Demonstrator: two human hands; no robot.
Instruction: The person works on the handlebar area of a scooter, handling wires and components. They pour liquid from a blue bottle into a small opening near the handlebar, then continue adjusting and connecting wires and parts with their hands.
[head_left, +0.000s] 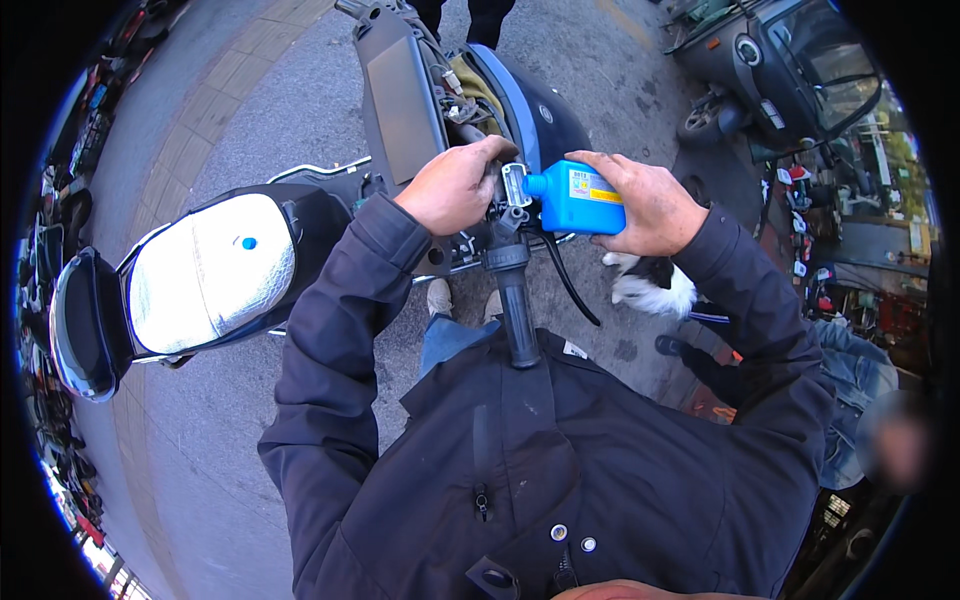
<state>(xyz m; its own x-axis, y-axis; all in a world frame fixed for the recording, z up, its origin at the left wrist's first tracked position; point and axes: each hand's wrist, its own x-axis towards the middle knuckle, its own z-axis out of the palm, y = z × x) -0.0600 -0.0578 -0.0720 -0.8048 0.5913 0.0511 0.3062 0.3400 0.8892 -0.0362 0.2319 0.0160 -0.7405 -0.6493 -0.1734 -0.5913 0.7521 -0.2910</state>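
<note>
My right hand [650, 205] is wrapped round a blue plastic bottle [583, 210], tipped on its side with its neck pointing left. The bottle's mouth meets the rim of the uncovered brake fluid reservoir [517, 185] on the scooter's handlebar. Closed against the reservoir's left side is my left hand [457, 185], with its thumb side near the top and its other fingertips partly hidden. Below the reservoir the black rubber grip [516, 315] points toward my body, and a black brake lever [573, 282] curves off beside it. Any liquid flow is too small to make out.
The scooter's seat has a silver cover [205, 280] with a small blue cap [249, 243] lying on it. Wires [455, 95] show in the opened front. A black-and-white dog [655, 285] is at right, near a person in denim [855, 400]. A dark vehicle [790, 75] stands far right.
</note>
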